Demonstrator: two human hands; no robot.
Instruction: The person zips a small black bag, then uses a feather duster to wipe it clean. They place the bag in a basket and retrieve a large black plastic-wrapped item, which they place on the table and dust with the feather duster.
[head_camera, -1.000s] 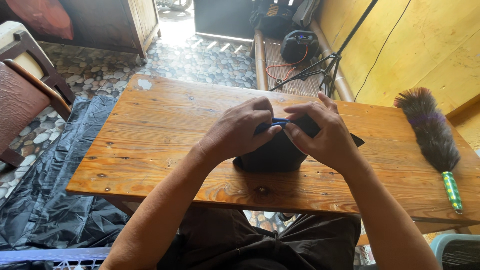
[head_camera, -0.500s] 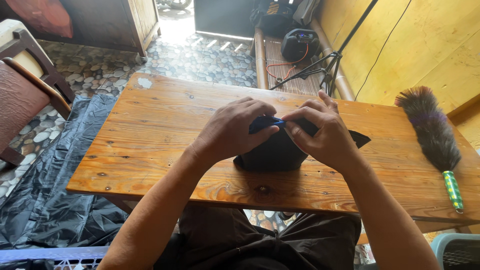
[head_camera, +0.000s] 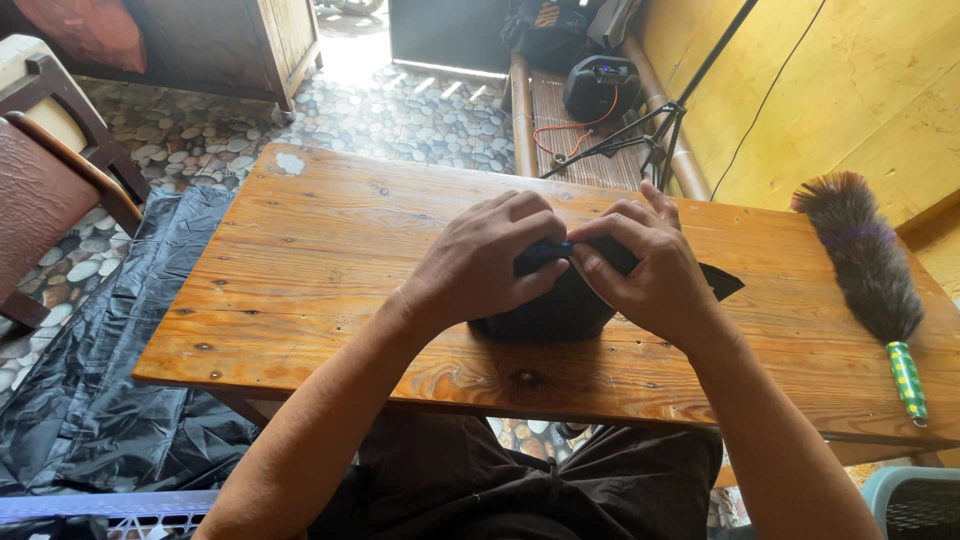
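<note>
**Both hands on a dark cloth**

At the middle of the wooden table (head_camera: 330, 260), the left hand (head_camera: 490, 265) and right hand (head_camera: 645, 270) lie knuckles up, fingers curled, pinching a dark cloth (head_camera: 545, 305) between them. A feather duster (head_camera: 865, 265) lies at three o'clock.

Wooden plank table (head_camera: 330, 250) standing on a pebble-patterned floor (head_camera: 420, 115); sunlight falling across the floor at the far end and washing it out. Black plastic sheeting (head_camera: 110, 390) lying over the floor on the left. Brown padded chair (head_camera: 40, 190) with wooden arm sitting at the left edge. Yellow plywood wall (head_camera: 850, 90) running along the right. Feather duster (head_camera: 870, 265) with green handle resting on the table's right end. Dark wooden cabinet (head_camera: 220, 40) standing at the back.
</note>
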